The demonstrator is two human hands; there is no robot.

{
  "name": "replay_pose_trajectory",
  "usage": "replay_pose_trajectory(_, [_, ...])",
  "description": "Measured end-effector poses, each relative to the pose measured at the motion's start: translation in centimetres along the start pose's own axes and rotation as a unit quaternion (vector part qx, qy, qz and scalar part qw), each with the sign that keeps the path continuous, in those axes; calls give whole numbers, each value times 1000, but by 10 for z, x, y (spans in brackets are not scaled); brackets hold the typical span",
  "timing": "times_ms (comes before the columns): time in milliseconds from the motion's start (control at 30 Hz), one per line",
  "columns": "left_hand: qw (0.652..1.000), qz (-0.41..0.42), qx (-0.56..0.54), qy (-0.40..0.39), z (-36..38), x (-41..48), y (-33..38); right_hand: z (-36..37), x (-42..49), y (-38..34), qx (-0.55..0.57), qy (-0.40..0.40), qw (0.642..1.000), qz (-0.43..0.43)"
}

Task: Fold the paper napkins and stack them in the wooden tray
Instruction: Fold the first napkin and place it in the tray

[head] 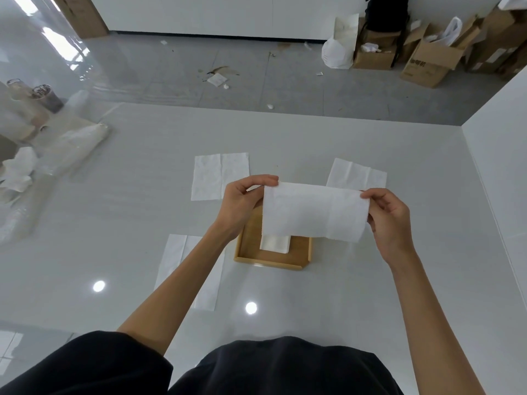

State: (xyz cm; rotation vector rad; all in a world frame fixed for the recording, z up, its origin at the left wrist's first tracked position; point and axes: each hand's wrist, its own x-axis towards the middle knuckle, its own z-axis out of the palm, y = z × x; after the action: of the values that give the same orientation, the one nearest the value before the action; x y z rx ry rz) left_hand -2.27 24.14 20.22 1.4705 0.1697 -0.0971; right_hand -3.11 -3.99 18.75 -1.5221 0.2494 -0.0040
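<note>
Both hands hold one white paper napkin point(310, 213) in the air above the wooden tray point(271, 259). My left hand point(242, 203) pinches its upper left corner and my right hand point(389, 218) pinches its upper right edge; the napkin hangs as a wide strip. Inside the tray lies a small folded napkin point(275, 244), partly hidden by the held one. Three flat napkins lie on the white table: one at the back point(218, 176), one at the back right point(358, 173), one at the near left point(182, 269) under my left forearm.
Crumpled plastic wrap and white paper point(51, 155) sit at the table's left edge, with cups point(47, 96) behind. A white wall panel point(502, 143) borders the table on the right. Cardboard boxes point(427, 58) and litter stand on the floor beyond the table.
</note>
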Motion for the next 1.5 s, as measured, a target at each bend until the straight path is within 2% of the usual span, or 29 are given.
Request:
replay_pose_trajectory(133, [1000,-6,19,20,-3,-3,-5,8,-3,4,91,-11,993,70])
replay_pose_trajectory(200, [999,-7,29,21,-5,-2,-6,14,-6,6,97,-4,991,87])
replay_pose_trajectory(300, [1000,-10,26,9,-8,3,-5,18,-8,17,-24,41,998,41])
replay_pose_trajectory(400, [999,-17,41,-8,-9,7,-7,21,-11,10,-34,67,997,-15])
replay_pose_trajectory(467, [993,-3,114,-7,-12,6,-16,21,-11,-4,-66,58,994,-63])
replay_pose_trajectory(533, [977,59,207,-5,-12,2,-28,21,-11,-21,-132,11,986,-105])
replay_pose_trajectory(600, [963,98,243,-65,-2,-4,-29,25,-8,-39,-214,-82,967,-113])
replay_pose_trajectory(667, [950,86,256,-158,19,-8,-19,31,-4,-52,-294,-181,934,-95])
replay_pose_trajectory(733, [940,51,248,-229,40,-8,-13,36,0,-61,-327,-243,910,-79])
replay_pose_trajectory(800, [943,27,222,-245,52,-8,-13,39,3,-70,-330,-268,902,-74])
replay_pose_trajectory(867, [959,16,185,-216,57,-9,-14,37,3,-75,-312,-254,911,-85])
replay_pose_trajectory(967, [983,-10,112,-142,58,-14,-13,24,-2,-67,-211,-129,962,-117])
replay_pose_trajectory(1033, [993,-29,59,-102,55,-16,-14,14,-5,-45,-144,-74,986,-35])
replay_pose_trajectory(1100, [995,-36,48,-82,51,-17,-15,11,-14,-21,-109,-89,989,53])
replay_pose_trajectory(1200, [996,-44,45,-68,46,-20,-17,19,-26,9,-57,-117,987,93])
replay_pose_trajectory(1367, [995,-73,41,-48,43,-24,-24,34,-26,16,-6,-18,995,103])
replay_pose_trajectory(1500, [993,-82,58,-58,40,-23,-24,33,-18,14,-22,-12,995,97])
